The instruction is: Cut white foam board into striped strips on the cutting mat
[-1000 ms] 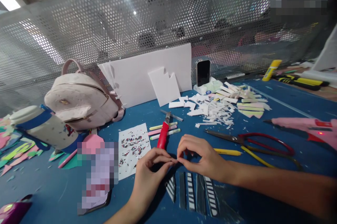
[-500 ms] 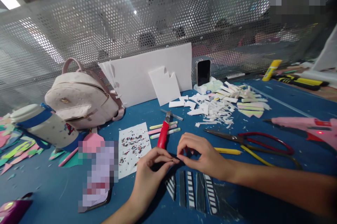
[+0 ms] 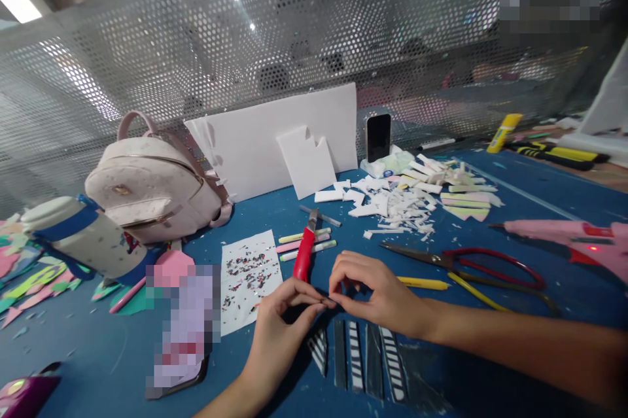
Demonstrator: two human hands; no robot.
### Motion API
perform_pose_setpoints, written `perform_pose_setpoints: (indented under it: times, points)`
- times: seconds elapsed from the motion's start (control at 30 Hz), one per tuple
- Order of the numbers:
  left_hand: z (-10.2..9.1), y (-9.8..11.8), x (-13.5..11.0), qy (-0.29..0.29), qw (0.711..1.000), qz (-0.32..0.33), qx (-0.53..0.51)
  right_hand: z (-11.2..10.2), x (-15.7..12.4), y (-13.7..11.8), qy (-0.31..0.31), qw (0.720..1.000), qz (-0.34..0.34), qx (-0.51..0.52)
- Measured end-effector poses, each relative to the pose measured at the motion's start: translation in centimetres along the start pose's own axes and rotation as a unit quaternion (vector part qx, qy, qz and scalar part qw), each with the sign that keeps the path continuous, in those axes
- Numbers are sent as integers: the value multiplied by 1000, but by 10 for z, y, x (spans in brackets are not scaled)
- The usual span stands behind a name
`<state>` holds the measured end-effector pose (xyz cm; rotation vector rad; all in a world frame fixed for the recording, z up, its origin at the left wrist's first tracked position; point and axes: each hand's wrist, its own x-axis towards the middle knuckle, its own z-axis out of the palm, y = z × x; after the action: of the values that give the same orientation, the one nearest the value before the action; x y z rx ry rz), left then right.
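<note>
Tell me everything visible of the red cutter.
The red cutter has a smooth, plastic-looking handle and a grey, metallic-looking blade end at the far side. It lies slightly slanted over pastel markers on the blue table, its tip overlapping a translucent stick in view. The handle's near end is close to the left hand; any contact is unclear.

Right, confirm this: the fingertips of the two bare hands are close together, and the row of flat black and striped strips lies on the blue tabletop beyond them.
Wrong side: in the head view, the row of strips lies nearer the person than the fingertips of the left hand and right hand, not beyond them. The rest stands.
</note>
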<state>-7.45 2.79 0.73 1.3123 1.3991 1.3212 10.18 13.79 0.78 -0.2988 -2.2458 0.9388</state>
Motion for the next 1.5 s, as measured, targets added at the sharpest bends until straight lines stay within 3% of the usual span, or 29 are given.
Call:
perform_pose_setpoints:
  times: [0.87, 1.17, 1.23, 1.33, 1.43, 1.5]
  points:
    - [-2, 1, -2, 37, 989, 41, 136, 0, 1, -3, -33, 998, -49, -20]
    - [2, 1, -2, 18, 987, 42, 151, 0, 0, -2, -43, 996, -76, -19]
    - [1, 2, -3, 28, 984, 74, 159, 0, 0, -4, -35, 997, -68, -19]
    - [-2, 5, -6, 34, 968, 180, 173, 0, 1, -5, -19, 999, -25, -12]
    - [-5, 11, -11, -48, 943, 280, 175, 0, 4, -2, 8, 1000, 19, 9]
    - [-5, 14, -13, -129, 929, 308, 156, 0, 5, 1, 29, 998, 44, 25]
